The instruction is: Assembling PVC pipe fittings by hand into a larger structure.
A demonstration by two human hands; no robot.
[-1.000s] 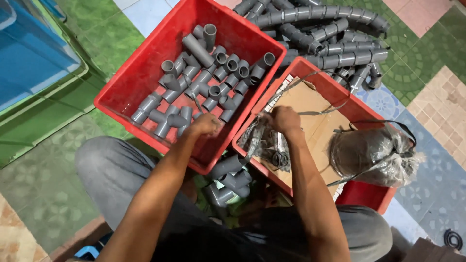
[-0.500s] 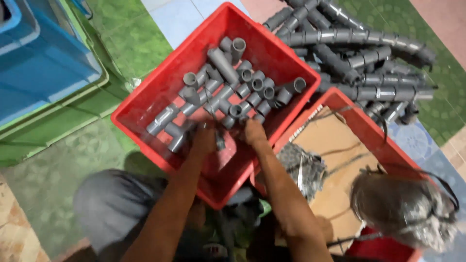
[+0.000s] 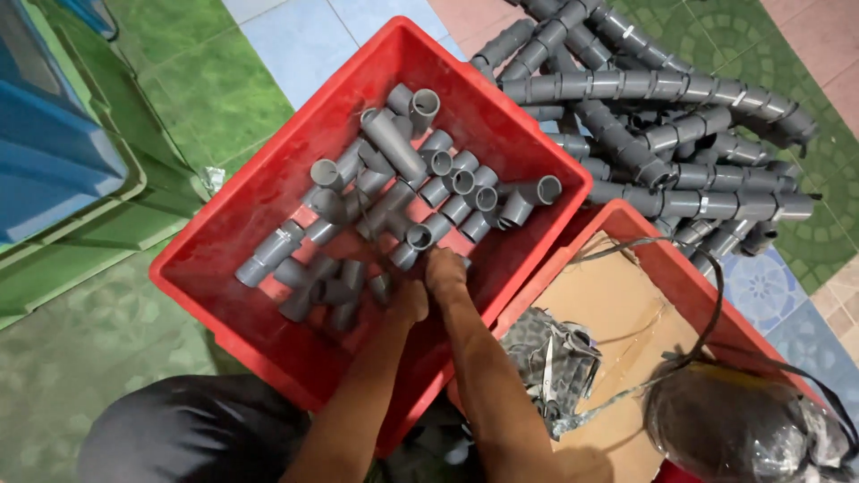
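Upper right of the frame, a big heap of joined grey pipe assemblies [image 3: 662,134] sprawls across the tiled floor [image 3: 295,54], and a blue tub [image 3: 45,152] sits at the far left edge. Lower right, a second red crate [image 3: 680,268] lined with cardboard [image 3: 608,313] carries a dark plastic bag [image 3: 734,429] and a clump of grey wire ties [image 3: 550,358]; its rim presses right against the main red crate [image 3: 268,206] in the centre. Inside that crate, loose grey pipe fittings [image 3: 403,197] lie scattered in the upper half. Both forearms come up from the bottom edge, side by side. The left hand [image 3: 410,300] is down on the crate floor beside the near fittings, fingers curled under, grip unclear. The right hand [image 3: 445,268] reaches in just above it, fingertips pinched at a fitting, though what they hold I cannot tell.
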